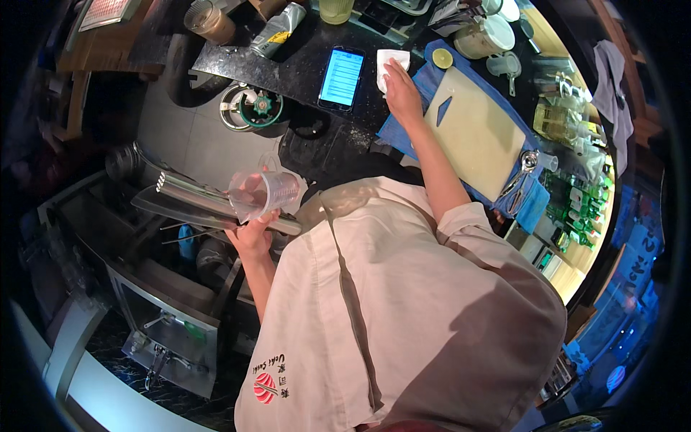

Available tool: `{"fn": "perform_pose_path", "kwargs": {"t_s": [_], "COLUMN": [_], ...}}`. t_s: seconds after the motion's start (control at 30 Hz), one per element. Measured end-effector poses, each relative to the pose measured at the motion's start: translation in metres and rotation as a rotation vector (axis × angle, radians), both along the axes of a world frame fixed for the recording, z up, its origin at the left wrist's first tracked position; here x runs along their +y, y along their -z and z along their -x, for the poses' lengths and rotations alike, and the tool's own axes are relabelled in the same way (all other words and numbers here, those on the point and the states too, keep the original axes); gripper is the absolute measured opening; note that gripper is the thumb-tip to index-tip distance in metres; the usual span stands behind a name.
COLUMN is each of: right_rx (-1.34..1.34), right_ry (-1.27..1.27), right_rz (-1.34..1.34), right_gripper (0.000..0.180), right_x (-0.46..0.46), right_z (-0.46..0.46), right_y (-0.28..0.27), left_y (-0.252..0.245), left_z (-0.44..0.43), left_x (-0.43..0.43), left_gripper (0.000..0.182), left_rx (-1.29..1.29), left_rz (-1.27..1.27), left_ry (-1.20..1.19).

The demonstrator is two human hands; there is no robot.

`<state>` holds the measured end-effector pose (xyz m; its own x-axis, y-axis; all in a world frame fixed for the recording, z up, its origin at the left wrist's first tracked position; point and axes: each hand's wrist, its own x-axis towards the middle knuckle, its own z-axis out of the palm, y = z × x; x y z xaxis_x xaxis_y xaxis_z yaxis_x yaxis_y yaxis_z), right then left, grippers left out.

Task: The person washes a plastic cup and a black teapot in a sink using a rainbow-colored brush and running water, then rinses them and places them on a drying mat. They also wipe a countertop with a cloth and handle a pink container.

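Note:
My left hand grips a clear plastic measuring jug at the left of my body, its fingers partly visible through the plastic. Long metal pieces run just behind the jug; whether the hand touches them I cannot tell. At the dark counter, my right hand rests its fingers on a folded white cloth or paper towel. Left of that lies a smartphone with its screen lit. To the right, a white cutting board lies on a blue cloth, with a cut citrus half beside its upper corner.
On the counter's far side are a clear cup of brown liquid, a can lying on its side and a white tub. A metal squeezer lies by the board's right edge. A gas cylinder stands on the floor below.

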<state>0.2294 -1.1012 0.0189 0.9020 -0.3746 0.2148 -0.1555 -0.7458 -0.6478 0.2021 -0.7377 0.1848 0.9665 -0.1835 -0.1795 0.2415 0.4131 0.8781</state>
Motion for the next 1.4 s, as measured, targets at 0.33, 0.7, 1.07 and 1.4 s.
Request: {"fn": "perform_pose_path", "kwargs": {"t_s": [0.33,0.7,1.07,1.4], "right_rx": [0.050,0.173,-0.011,0.060], "right_ry": [-0.145,-0.071,0.100,0.083], "right_rz": [0.181,-0.251,-0.025,-0.066], "right_gripper": [0.049,0.037,0.030,0.023], "right_x": [-0.021,-0.025,-0.059,-0.066], "right_z": [-0.018,-0.018,-0.019,-0.032], "right_y": [-0.010,-0.013,-0.015,-0.012], "left_y": [-0.001,-0.001,-0.006,-0.003], "left_z": [-0.002,-0.002,0.002,0.007], "left_x": [-0.006,-0.006,-0.012,-0.010], "left_gripper": [0.074,0.075,0.072,0.071], "left_rx": [0.040,0.030,0.024,0.013], "left_rz": [0.039,-0.010,-0.058,-0.026], "left_ry": [-0.031,0.002,-0.043,-0.027]}}
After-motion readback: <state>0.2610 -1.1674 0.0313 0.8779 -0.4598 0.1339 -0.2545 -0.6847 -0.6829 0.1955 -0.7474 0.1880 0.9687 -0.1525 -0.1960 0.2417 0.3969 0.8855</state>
